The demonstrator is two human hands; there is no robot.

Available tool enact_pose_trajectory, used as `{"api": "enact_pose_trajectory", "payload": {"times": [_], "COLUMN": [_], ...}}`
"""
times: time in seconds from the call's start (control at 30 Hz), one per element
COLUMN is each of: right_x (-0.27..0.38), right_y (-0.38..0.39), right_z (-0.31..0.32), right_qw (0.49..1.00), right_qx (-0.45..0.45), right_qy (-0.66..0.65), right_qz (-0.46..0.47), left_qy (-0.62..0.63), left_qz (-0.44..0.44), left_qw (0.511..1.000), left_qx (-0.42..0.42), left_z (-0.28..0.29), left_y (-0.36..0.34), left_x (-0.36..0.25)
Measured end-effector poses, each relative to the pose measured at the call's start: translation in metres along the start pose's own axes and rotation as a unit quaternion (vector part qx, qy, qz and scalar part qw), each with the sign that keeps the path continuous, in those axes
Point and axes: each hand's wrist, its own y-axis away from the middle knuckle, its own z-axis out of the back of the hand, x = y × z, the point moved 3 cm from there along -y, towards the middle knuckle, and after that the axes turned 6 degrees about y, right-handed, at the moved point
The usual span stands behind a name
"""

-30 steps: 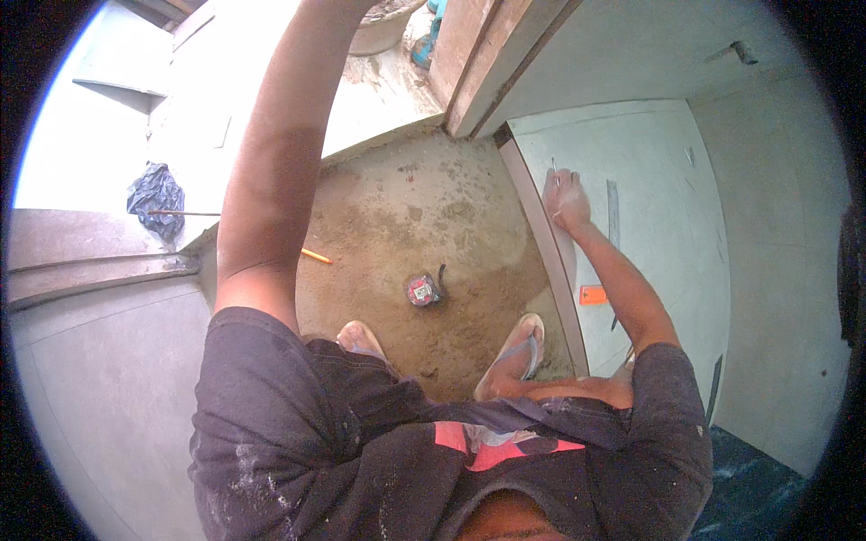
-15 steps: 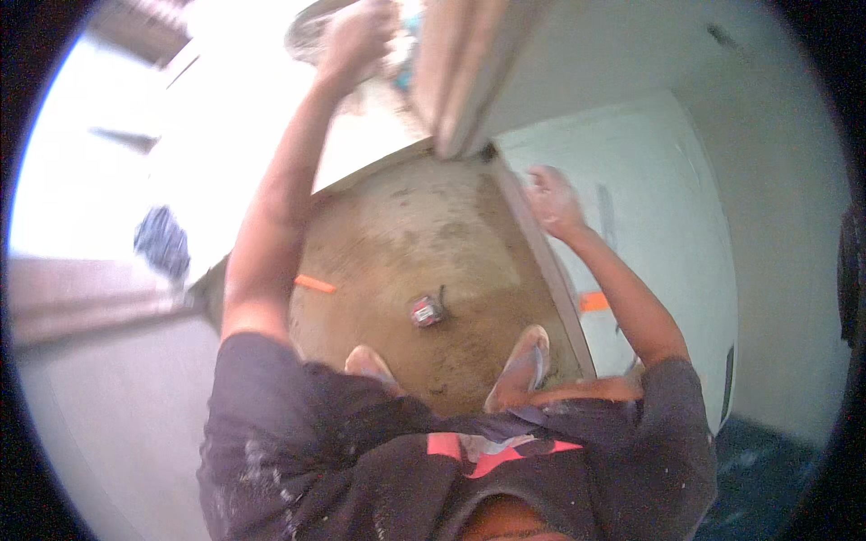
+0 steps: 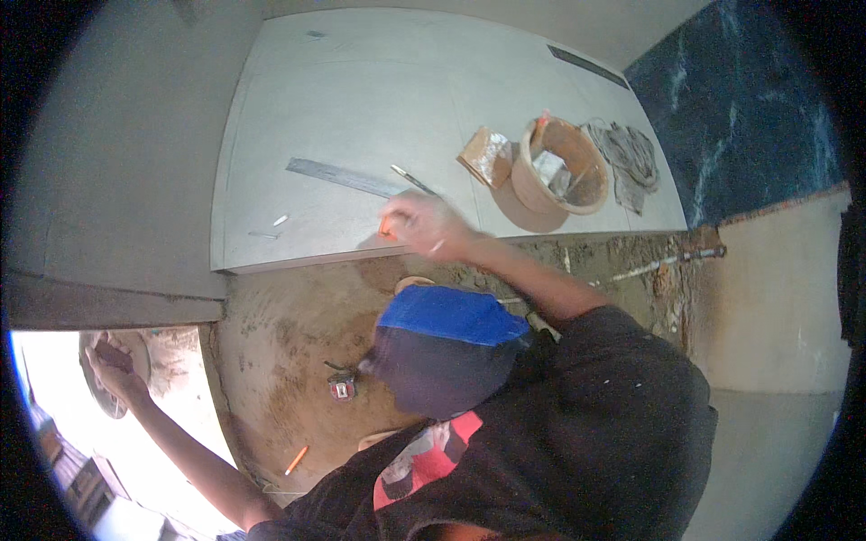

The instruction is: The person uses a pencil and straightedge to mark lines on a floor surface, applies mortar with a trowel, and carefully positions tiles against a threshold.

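Farthest left of the grey board (image 3: 361, 108), out in the bright opening, the left hand (image 3: 113, 365) is curled around the rim of a round metal pan (image 3: 97, 401). The fingers look closed on it, though glare washes out the detail. Between that opening and the board lies rough brown dirt floor (image 3: 280, 316), with an orange pencil (image 3: 296, 460) and a small red-and-black tape measure (image 3: 341, 388) well below the board's near edge.

The board itself is flat, smooth and matt, with rounded corners. A long steel ruler (image 3: 347, 178) lies across it at a slant, with a thin stick-like tool (image 3: 413, 180) just beyond its right end.

At the board's near edge the right hand (image 3: 424, 225) comes down knuckles-up, its fingers loosely bent over a small orange piece (image 3: 386, 227). The hand is blurred, so it cannot be told whether it grips the piece or only touches it. This hand would probably work best if it settled before closing, with the fingertips pinching the piece squarely rather than nudging it off the edge. The outstretched left arm should stay steady so that the body does not rock.

Further right on the board sit a small wooden block (image 3: 485, 155), then a worn tan bucket (image 3: 523, 171) with scraps inside, then a crumpled grey rag (image 3: 627, 153). Off the board's right end is a dark blue marbled surface (image 3: 749, 117), and below that corner a rusty pipe (image 3: 663, 261) lies in the dirt.
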Motion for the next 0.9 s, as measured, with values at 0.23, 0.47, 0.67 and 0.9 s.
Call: {"api": "enact_pose_trajectory", "payload": {"times": [0.23,0.47,0.67,0.9], "right_x": [-0.052,-0.121,-0.176,-0.091], "right_y": [0.075,0.219,0.517,0.67], "right_z": [0.189,0.173,0.064,-0.016], "right_qw": [0.93,0.878,0.725,0.555], "right_qx": [-0.251,-0.194,0.182,0.202], "right_qy": [0.203,0.25,0.257,0.09], "right_qz": [-0.173,-0.359,-0.613,-0.802], "left_qy": [-0.116,-0.137,-0.185,-0.244], "left_qz": [-0.04,-0.052,-0.065,-0.102], "left_qw": [0.992,0.989,0.981,0.963], "left_qx": [-0.025,-0.003,0.0,0.053], "left_z": [-0.009,0.003,-0.011,-0.063], "left_y": [-0.004,-0.018,-0.022,-0.019], "left_x": [0.011,-0.001,0.007,0.025]}}
